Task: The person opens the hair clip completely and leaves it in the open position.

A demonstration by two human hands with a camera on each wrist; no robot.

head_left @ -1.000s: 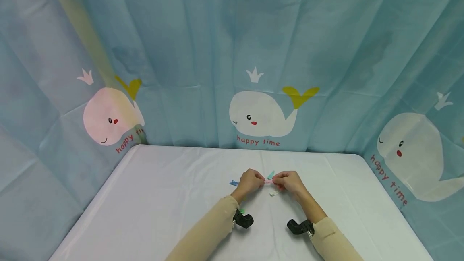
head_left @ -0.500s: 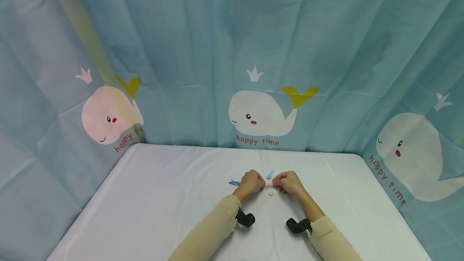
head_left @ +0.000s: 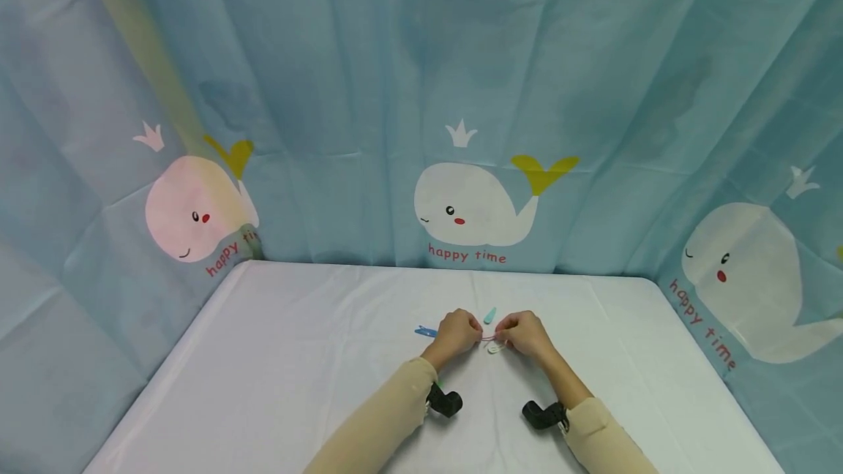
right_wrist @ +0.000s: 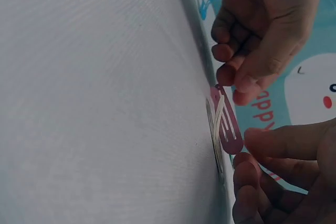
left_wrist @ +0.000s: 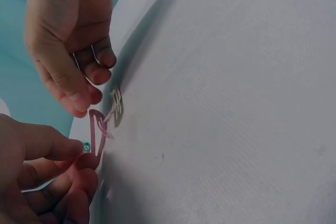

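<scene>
Left hand (head_left: pixel 456 331): fingertips pinching one end of the pink hair clip (head_left: pixel 488 337)
Right hand (head_left: pixel 522 333): pinching the other end, so both hold it just above the table (head_left: pixel 296 357)
White clip (head_left: pixel 497 348): lying right under the pink one
Blue clip (head_left: pixel 425 330): just left of the left hand
Teal clip (head_left: pixel 490 315): a bit farther back
Whale curtain (head_left: pixel 474 203): behind everything

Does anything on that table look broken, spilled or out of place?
Nothing stands out. Both hands pinch a pink hair clip just above the white table; a white clip, a teal clip and a blue clip lie loosely nearby, intact.
</scene>
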